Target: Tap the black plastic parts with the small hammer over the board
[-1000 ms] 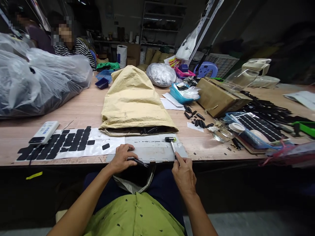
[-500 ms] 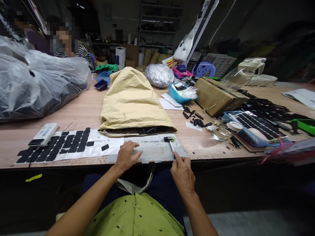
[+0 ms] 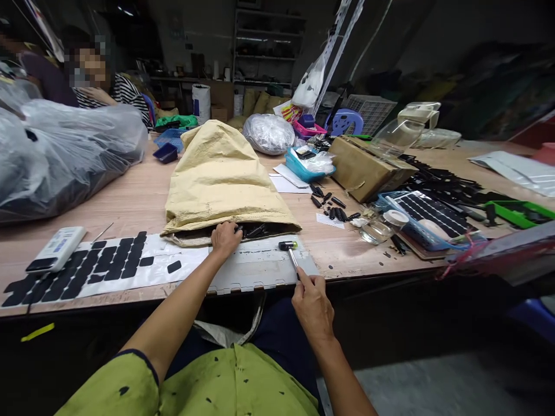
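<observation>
My right hand (image 3: 313, 309) grips the handle of a small mallet (image 3: 288, 245). The mallet has a shiny metal shaft and a head with one black end and one yellow-green end, and its head rests over a grey board (image 3: 260, 266) at the table edge. My left hand (image 3: 226, 239) is at the mouth of a large tan sack (image 3: 229, 179) lying on the table. Its fingers are curled together among small black parts (image 3: 255, 231) just inside the sack. Whatever the fingertips touch is hidden.
Left of the board lies a white sheet (image 3: 173, 280) with rows of black pads, beside a white device (image 3: 56, 249). A big clear bag (image 3: 78, 150) stands far left. To the right are loose black handles (image 3: 336, 212), a cardboard box (image 3: 368, 167) and a glass jar (image 3: 377, 228).
My left hand has moved forward from above the board to the sack's mouth, and its fingers have curled in. My right hand still holds the mallet. The view has shifted slightly right.
</observation>
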The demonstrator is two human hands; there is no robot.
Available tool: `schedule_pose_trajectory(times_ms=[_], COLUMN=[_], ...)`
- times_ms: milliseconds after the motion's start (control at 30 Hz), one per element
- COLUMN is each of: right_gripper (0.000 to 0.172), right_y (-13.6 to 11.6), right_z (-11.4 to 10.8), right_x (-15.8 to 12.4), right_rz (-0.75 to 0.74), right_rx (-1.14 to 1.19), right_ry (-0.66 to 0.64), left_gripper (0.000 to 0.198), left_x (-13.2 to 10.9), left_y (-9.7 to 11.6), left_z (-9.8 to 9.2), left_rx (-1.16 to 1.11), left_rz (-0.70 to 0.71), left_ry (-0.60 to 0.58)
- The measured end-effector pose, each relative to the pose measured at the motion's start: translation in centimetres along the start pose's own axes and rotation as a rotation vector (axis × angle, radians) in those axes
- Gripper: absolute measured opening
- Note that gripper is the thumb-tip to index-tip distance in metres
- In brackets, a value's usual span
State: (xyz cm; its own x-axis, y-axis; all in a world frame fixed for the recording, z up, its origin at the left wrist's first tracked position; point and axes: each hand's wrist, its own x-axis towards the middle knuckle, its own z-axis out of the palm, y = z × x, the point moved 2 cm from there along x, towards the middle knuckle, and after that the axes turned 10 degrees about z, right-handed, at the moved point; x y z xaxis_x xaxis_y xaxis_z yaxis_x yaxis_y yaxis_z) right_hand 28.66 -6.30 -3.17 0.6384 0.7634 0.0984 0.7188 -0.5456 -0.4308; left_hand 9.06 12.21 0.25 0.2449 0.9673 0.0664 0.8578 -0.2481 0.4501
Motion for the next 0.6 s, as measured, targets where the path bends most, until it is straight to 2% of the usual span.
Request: schedule_pose_trajectory(times_ms=[167, 300, 433, 600], right_gripper=[0.039, 0.038, 0.038, 0.039], right_y=[0.1, 0.3, 0.2, 0.3], right_z=[0.1, 0.3, 0.2, 0.2], right_x=[0.0, 0.1, 0.0, -0.1], right_rz=[-0.013, -0.007, -0.002, 0.010], right_rx=[0.008, 0.020, 0.040, 0.060], right_ry=[0.014, 0.011, 0.010, 0.008], left_gripper=[0.026, 0.022, 0.021, 0.024], left_x=[-4.2, -8.2, -10.0, -9.6], left_y=[-2.4, -3.9, -4.4, -4.0], left_z=[-1.1, -1.1, -0.5, -0.1], left_rx=[-0.105, -0.133, -0.135, -0.136], left_rz=[0.197, 0.341, 0.317, 0.225], left_ry=[-0.001, -0.057, -0.072, -0.052])
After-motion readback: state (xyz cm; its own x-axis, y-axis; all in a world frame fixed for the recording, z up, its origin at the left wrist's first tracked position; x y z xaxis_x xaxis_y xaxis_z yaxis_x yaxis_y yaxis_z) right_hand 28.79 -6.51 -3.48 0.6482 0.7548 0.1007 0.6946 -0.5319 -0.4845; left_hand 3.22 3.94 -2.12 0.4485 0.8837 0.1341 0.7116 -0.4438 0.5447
